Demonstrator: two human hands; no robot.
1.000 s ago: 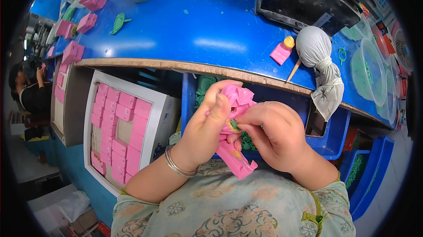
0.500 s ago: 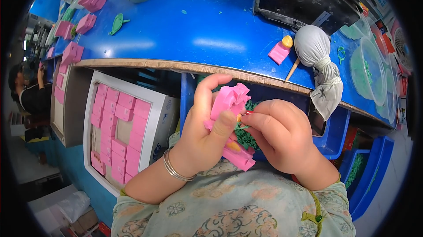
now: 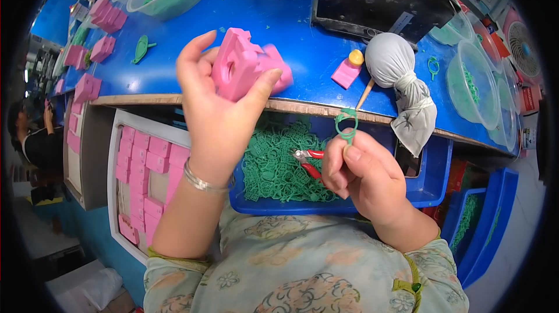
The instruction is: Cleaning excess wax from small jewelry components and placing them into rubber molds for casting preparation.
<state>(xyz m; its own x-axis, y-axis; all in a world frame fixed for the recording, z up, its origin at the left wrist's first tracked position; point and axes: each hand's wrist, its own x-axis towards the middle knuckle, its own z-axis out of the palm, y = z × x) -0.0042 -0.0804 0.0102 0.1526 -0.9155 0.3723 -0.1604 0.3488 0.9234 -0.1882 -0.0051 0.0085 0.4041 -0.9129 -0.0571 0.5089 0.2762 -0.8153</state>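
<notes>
My left hand (image 3: 224, 92), raised over the front edge of the table, grips a pink rubber mould (image 3: 236, 62), its blocks bent, with a hole showing. Lower and to the right, my right hand (image 3: 370, 176) pinches a green wax ring (image 3: 347, 122) by its stem, the loop upright. Red-handled cutters (image 3: 308, 160) lie open-jawed beside that hand, above a blue bin (image 3: 349, 203) full of green wax pieces (image 3: 273, 164). Their handles run behind my fingers, and whether my hand also holds them I cannot tell.
Beyond the ring stand a small pink block with a yellow cap (image 3: 347, 71) and a tied grey cloth bundle (image 3: 390, 59). A tray of pink blocks (image 3: 137, 179) is at left. Clear bowls (image 3: 474, 86) line the right. Far left, another person (image 3: 35, 126) sits.
The green wax ring is out of the pink mould. My left hand has lifted the mould forward and left; my right hand has drawn the ring away, uncovering the bin and cutters.
</notes>
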